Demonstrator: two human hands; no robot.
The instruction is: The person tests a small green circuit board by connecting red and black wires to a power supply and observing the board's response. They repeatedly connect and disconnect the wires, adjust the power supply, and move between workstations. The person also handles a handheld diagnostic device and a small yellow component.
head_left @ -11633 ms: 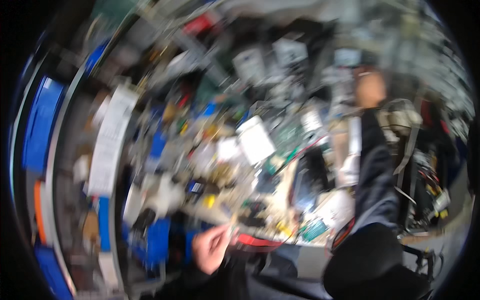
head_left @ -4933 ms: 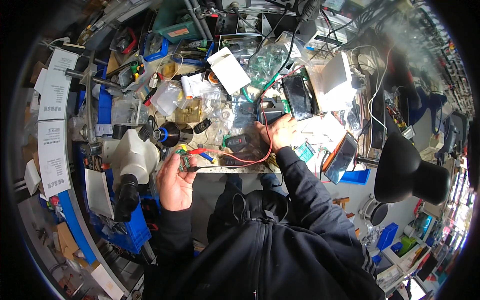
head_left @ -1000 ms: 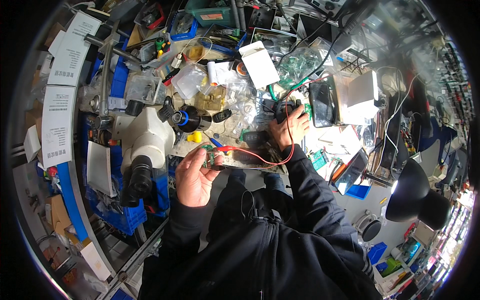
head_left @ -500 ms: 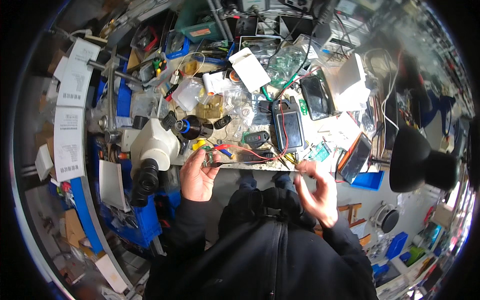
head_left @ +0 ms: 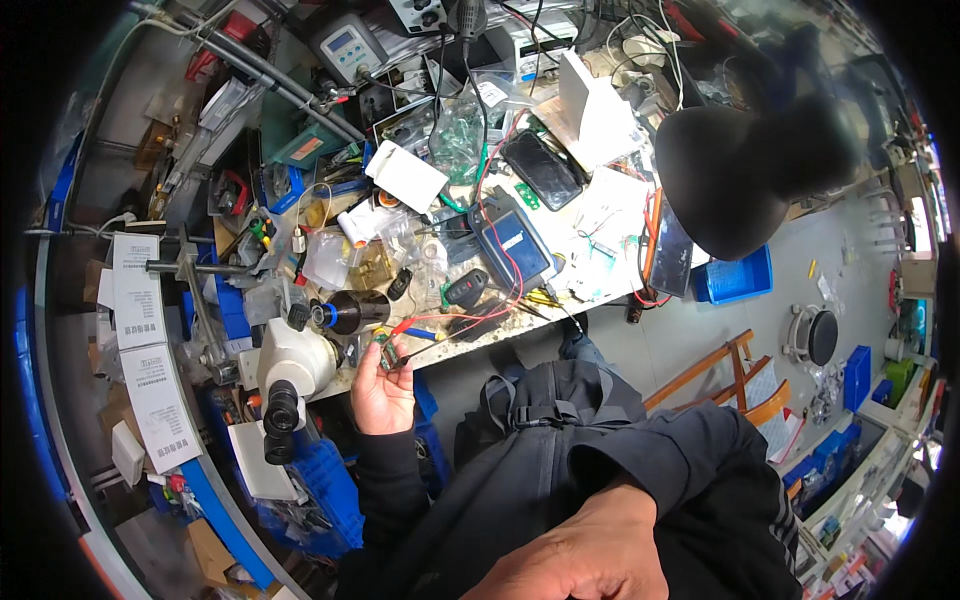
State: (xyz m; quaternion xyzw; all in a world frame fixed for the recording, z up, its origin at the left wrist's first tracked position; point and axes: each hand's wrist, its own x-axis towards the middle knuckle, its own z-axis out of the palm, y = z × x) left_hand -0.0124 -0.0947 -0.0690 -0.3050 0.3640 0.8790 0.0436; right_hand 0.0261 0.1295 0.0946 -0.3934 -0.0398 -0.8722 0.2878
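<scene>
My left hand (head_left: pixel 383 405) is at the bench's front edge, its thumb and fingers closed on a small green circuit board (head_left: pixel 390 354). A red clip (head_left: pixel 401 327) on a red wire reaches the board, and a thin dark lead (head_left: pixel 425 349) runs from it to the right. My right hand (head_left: pixel 590 550) is raised large at the bottom of the view, close to the camera. Its fingers are bent out of sight, so what they hold, if anything, is hidden. Near the board lie a black key fob (head_left: pixel 466 289) and a dark blue handheld device (head_left: pixel 512 242) with a screen.
A white microscope (head_left: pixel 298 360) stands left of my left hand, with a dark bottle (head_left: pixel 357 312) beside it. A black lamp head (head_left: pixel 705 180) juts in at right. Smartphone (head_left: pixel 543 168), white box (head_left: pixel 407 177) and bags crowd the bench. A blue bin (head_left: pixel 735 275) and stool (head_left: pixel 822 337) are at right.
My right hand has left the bench edge and come up close to the camera. My left hand keeps hold of the circuit board. The whole view has turned and shifted.
</scene>
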